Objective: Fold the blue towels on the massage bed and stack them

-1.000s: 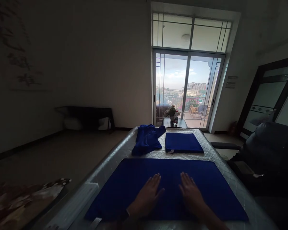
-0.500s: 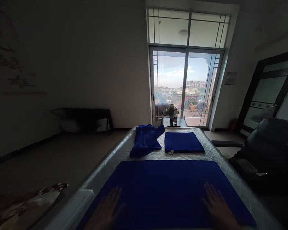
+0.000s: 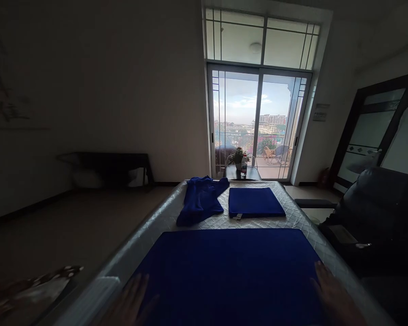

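Observation:
A large blue cloth [image 3: 224, 267], spread flat with straight edges, covers the near part of a pale quilted mattress [image 3: 159, 215]. At its left edge lies my left hand [image 3: 132, 296], fingers stretched forward and the thumb apart. My right hand [image 3: 331, 290] rests flat along the cloth's right edge with its fingers extended. Neither hand grips anything. Beyond the spread cloth sit a neatly folded blue cloth [image 3: 256, 202] with a small white tag and, to its left, a crumpled blue cloth [image 3: 202, 201].
A clear plastic-looking packet [image 3: 97, 294] lies at the mattress's left edge. A dark armchair [image 3: 384, 217] stands on the right. Past the far end, a small table [image 3: 253, 174] holds a bottle [image 3: 244, 165] and a potted plant [image 3: 238, 157], before glass sliding doors [image 3: 258, 122].
My hands have moved apart over the cloth, the left one toward its left edge and the right one to its right edge. The view has turned slightly right.

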{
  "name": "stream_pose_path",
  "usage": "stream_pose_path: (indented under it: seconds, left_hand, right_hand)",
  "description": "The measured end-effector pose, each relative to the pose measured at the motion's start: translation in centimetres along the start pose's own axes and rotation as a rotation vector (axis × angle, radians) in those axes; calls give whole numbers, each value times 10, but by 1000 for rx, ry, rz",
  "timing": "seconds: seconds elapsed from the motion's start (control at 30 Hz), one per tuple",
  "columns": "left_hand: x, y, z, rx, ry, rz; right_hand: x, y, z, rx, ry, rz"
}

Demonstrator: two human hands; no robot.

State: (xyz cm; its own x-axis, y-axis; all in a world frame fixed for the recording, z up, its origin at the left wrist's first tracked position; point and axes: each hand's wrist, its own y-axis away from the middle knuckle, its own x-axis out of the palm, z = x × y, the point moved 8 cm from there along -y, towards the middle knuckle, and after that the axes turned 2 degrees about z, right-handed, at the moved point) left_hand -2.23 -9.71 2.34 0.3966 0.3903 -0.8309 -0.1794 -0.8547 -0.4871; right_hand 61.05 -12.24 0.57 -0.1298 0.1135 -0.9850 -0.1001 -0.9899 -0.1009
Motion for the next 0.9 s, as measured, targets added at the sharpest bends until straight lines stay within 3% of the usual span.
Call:
stream_pose_path:
  seconds: [0.07,0.13,0.27,0.33,0.4,0.5,0.6,0.73,0.8,0.9]
  left_hand:
    - [13,-21,-33,-51,0,111]
    - [36,-43,-79,-66,13,259]
    - [82,-68,-182,159,57,460]
    - [92,-69,-211,276,72,460]
    - [95,-66,-216,307,61,450]
    - [91,-61,-188,221,13,458]
    - [81,-52,-128,53,-46,482]
    - [54,-24,-23,-95,-169,382]
    - [40,-6,10,17,-185,279]
    - [21,20,46,5,-219,102]
  right_hand:
    - [-9,-10,51,-48,-14,18]
    - [-18,-16,122,-179,-50,40]
    - [-20,-17,247,-344,-182,175]
    - [-19,-14,281,-400,-221,203]
    - [-17,-11,293,-418,-234,212]
    - [-14,-9,276,-377,-227,217]
    - [-9,-11,228,-305,-199,197]
    - [4,-19,118,-130,-63,121]
    - [6,-22,59,-67,7,42]
    - [7,-23,-9,1,36,-12]
